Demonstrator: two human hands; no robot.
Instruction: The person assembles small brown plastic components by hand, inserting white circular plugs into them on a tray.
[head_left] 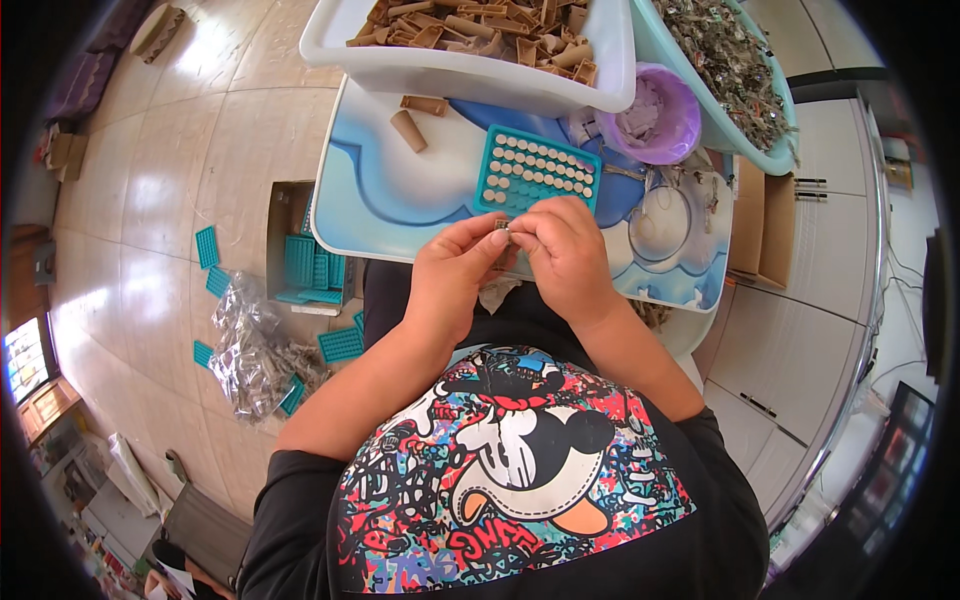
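Both hands meet at the near edge of the small table. My left hand (pixel 455 265) pinches a small, dark, squarish part (pixel 501 226) between thumb and forefinger; its kind is too small to tell. From the other side, my right hand (pixel 567 255) has its fingertips closed at the same part, and what they grip is mostly hidden. Just beyond the hands lies a teal tray (pixel 490 183) with rows of round, whitish discs in its pockets. Some pockets toward the near right hold no disc.
Behind the tray stands a white bin (pixel 470 78) of brown plastic pieces. Two brown pieces (pixel 409 131) lie on the blue-and-white table (pixel 375 205). At right are a purple bucket (pixel 684 125) and a teal basin (pixel 783 150) of small parts. An open box (pixel 275 240) of teal trays sits left.
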